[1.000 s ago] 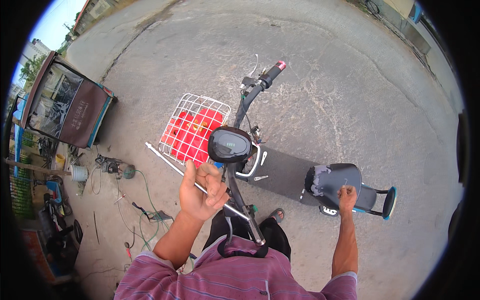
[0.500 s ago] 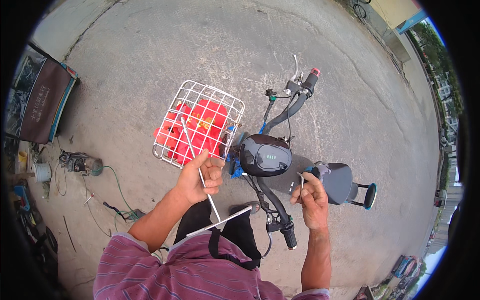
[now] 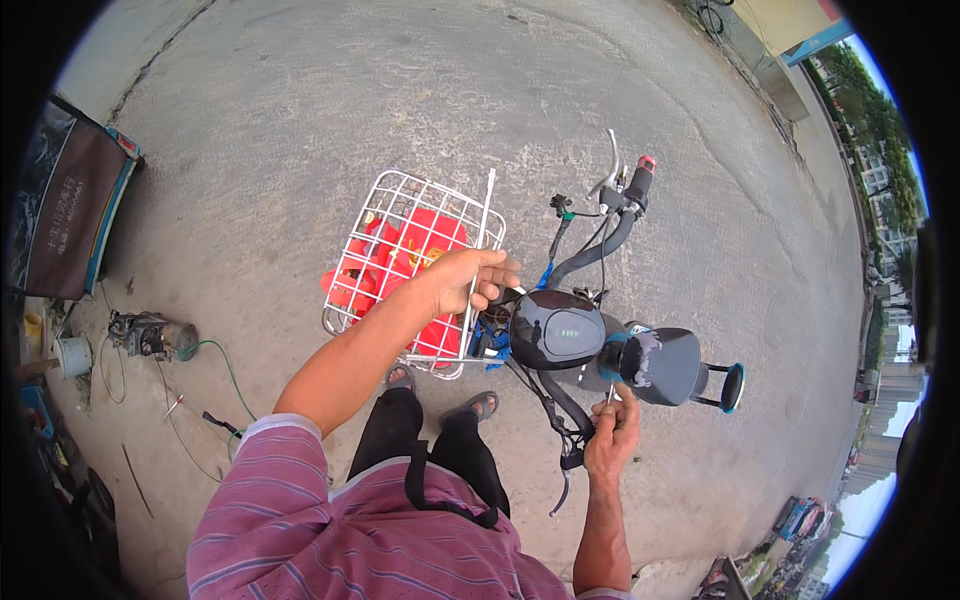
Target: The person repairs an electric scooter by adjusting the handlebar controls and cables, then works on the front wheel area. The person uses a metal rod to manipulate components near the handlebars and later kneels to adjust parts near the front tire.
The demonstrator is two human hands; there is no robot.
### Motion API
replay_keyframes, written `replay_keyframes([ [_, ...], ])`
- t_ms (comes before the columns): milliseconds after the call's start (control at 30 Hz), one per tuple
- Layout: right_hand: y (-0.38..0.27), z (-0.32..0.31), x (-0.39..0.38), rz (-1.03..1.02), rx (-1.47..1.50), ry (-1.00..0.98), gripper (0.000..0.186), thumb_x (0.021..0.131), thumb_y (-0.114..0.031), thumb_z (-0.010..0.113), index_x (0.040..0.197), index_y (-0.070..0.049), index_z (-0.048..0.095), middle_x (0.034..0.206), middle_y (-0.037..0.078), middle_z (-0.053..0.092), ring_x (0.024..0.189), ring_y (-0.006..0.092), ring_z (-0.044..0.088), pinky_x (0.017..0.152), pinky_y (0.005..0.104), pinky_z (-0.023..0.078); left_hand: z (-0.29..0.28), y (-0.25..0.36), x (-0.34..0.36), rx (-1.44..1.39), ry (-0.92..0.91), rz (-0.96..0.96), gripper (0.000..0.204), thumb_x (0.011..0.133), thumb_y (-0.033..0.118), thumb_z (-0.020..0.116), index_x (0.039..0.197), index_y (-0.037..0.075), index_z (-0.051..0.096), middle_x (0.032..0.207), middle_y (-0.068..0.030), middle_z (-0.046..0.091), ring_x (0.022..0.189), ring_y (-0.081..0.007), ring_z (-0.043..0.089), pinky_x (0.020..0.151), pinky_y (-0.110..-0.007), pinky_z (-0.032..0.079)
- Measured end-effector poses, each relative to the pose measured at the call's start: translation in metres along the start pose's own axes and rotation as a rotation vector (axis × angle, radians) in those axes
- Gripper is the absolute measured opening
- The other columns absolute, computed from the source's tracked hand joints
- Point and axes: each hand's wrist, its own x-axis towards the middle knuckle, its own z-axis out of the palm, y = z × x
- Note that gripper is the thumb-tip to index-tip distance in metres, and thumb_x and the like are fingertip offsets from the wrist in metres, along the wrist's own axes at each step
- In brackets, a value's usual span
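Observation:
My left hand [image 3: 472, 280] is curled around the rod of a silver T-handle wrench [image 3: 487, 205]. The rod stands across the right side of the white wire basket [image 3: 385, 190], and its crossbar lies near the basket's near edge. Red cloth-like material [image 3: 430, 235] with yellow marks fills the basket. Fingertips of the left hand come close to the glossy black front cover [image 3: 558, 330] of an electric scooter. My right hand [image 3: 612, 437], fingers pinched, holds a small thin metal piece [image 3: 611, 393] beside the grey seat [image 3: 668, 366]. Its exact kind is too small to tell.
The scooter's handlebar [image 3: 600, 245] with brake lever and dangling cables spreads to both sides of the cover. At the left stand a machine [image 3: 150, 335] with a green hose, a white bucket [image 3: 72, 356] and a brown-covered vehicle [image 3: 80, 210]. Concrete ground surrounds the scooter.
My left hand has moved up and right with the T-handle wrench, swinging its rod to the basket's right side. My right hand has come down slightly, still pinching the small piece.

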Motion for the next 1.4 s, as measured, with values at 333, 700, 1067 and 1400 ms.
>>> replay_keyframes([
  [333, -0.001, 0.002, 0.005, -0.037, -0.188, 0.0, 0.029, 0.093, -0.002, 0.049, 0.12, 0.002, 0.057, 0.074, 0.009, 0.064, 0.067, 0.014, 0.06, 0.063, 0.0296, 0.049, 0.035, 0.039, 0.084, 0.207, 0.067, -0.025, 0.041, 0.1, 0.021, 0.052, 0.134, -0.001, 0.045, 0.123, -0.0228, 0.06, 0.062, -0.0127, 0.05, 0.042, -0.022, 0.035],
  [700, -0.003, 0.006, 0.008, 0.007, -0.308, -0.033, 0.027, 0.089, -0.006, 0.052, 0.114, -0.001, 0.061, 0.073, 0.011, 0.068, 0.064, 0.0206, 0.065, 0.063, 0.0342, 0.052, 0.02, 0.051, 0.06, 0.317, -0.295, 0.063, 0.023, 0.098, 0.025, 0.058, 0.112, 0.008, 0.054, 0.095, -0.0071, 0.059, 0.049, -0.0055, 0.035, 0.039, -0.022, 0.019],
  [1067, -0.011, 0.008, 0.01, -0.009, -0.389, -0.069, 0.027, 0.088, -0.007, 0.053, 0.114, -0.002, 0.061, 0.073, 0.012, 0.068, 0.064, 0.0231, 0.067, 0.061, 0.0353, 0.052, 0.032, 0.049, 0.053, 0.348, -0.3, 0.157, 0.031, 0.098, 0.026, 0.057, 0.121, 0.005, 0.056, 0.096, -0.0067, 0.059, 0.05, -0.0051, 0.032, 0.04, -0.023, 0.018],
  [1400, -0.013, 0.008, 0.009, 0.003, -0.422, -0.073, 0.028, 0.089, -0.006, 0.053, 0.114, -0.002, 0.062, 0.074, 0.011, 0.068, 0.066, 0.0232, 0.068, 0.062, 0.0355, 0.053, 0.059, 0.077, 0.054, 0.351, -0.187, 0.182, 0.039, 0.101, 0.036, 0.051, 0.127, 0.007, 0.051, 0.096, -0.0137, 0.065, 0.047, -0.0051, 0.029, 0.039, -0.023, 0.018],
])
